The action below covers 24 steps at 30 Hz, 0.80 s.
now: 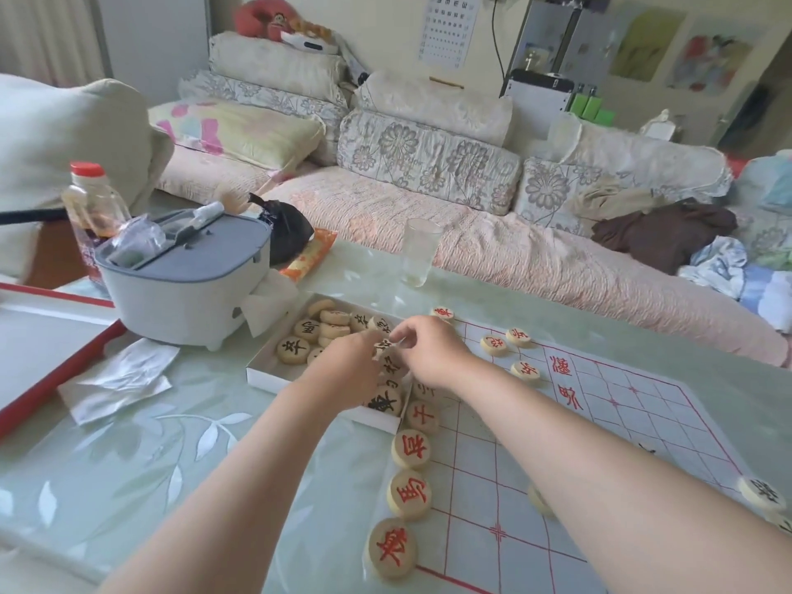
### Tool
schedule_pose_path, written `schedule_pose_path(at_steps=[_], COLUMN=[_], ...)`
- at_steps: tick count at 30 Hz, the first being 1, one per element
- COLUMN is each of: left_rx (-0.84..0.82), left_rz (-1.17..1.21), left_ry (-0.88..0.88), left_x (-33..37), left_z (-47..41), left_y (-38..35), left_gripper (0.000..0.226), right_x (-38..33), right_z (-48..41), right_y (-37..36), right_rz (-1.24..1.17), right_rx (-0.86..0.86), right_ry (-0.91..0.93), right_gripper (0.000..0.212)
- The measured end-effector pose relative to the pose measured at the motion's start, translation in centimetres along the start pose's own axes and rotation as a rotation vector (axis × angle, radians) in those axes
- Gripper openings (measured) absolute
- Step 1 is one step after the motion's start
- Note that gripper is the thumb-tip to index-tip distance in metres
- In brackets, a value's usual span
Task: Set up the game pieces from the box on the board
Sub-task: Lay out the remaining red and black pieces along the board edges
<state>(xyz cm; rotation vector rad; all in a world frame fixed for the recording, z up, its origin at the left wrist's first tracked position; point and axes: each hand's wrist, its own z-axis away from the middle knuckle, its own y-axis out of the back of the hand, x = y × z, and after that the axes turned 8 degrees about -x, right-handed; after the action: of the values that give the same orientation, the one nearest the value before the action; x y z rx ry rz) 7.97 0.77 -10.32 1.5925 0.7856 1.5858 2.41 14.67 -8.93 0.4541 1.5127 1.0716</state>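
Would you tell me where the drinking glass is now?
Head view: the drinking glass stands at the far edge of the table, beyond the white box, right of the orange packet.

Living room, pretty lived-in. There's a long sofa (493, 250) under a pinkish quilted cover running right behind the counter (128, 456), which has a pale green glass top with a white leaf pattern. Floral grey-and-cream cushions (428, 160) are stacked along the sofa's back, with a pink and yellow pillow (240, 130) at the left end and a red plush toy (265, 17) on top. A heap of brown clothes (660, 233) sits at the right end. The cream wall (385, 32) has an eye chart (445, 27) and some blurry pictures (711, 57). Pale curtain (43, 32) far left, soft daylight all over.
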Motion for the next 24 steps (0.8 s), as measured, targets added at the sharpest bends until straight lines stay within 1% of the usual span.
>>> schedule_pose_path(at_steps=[2, 4, 6, 8, 9, 11, 12, 15, 17, 20, 24], left_rx=[0.043, 0.078, 0.121, 0.156, 0.165, 0.179, 0.184, 0.19, 0.19, 0.195, 0.195], left_rz=[0.078, 0.168, 0.258, 0.314, 0.329, 0.341, 0.359, 0.415, 0.383, 0.306, 0.214], left_ry=[-0.009, 0.021, 0.052, 0.085, 0.099, 0.125, 0.133, 0.139, 0.136, 0.124, 0.133], left_x=[0.2, 0.3, 0.2, -0.1, -0.4, -1.0, -1.3, -1.8, -2.0, -2.3, -2.0], left_z=[-0.1, -0.2, -0.2, -0.1, 0.1, 0.3, 0.5, 0.7, 0.7, 0.5, 0.3], left_y=[0.3, 0.5, 0.7, 1.1, 1.3, 1.6, 1.7, 1.9, 1.8, 1.6, 1.5], left_gripper=[0.044, 0.042, 0.034, 0.026, 0.024, 0.023, 0.023, 0.02, 0.017, 0.02, 0.026], right_x=[-0.4, -0.8, -1.0, -1.1, -1.0, -0.7, -0.5, -0.2, -0.3, -0.6, -1.1], right_z=[0.3, 0.6, 0.8, 1.1, 1.2, 1.3, 1.4, 1.7, 1.8, 1.8, 2.0], right_y=[0.3, 0.6, 0.9, 1.0, 1.0, 1.0, 1.0, 0.5, 0.1, 0.0, 0.1], right_rz=[-0.178, -0.341, -0.408, -0.404, -0.359, -0.164, -0.064, 0.116, 0.208, 0.304, 0.363], right_rx=[0.021, 0.037, 0.047, 0.015, -0.01, -0.086, -0.14, -0.294, -0.338, -0.351, -0.348], right_ry=[0.029, 0.045, 0.041, 0.022, 0.017, 0.029, 0.039, 0.039, 0.054, 0.089, 0.103], right_gripper=[0.007, 0.011, 0.017, 0.02, 0.02, 0.021, 0.026, 0.055, 0.063, 0.062, 0.06])
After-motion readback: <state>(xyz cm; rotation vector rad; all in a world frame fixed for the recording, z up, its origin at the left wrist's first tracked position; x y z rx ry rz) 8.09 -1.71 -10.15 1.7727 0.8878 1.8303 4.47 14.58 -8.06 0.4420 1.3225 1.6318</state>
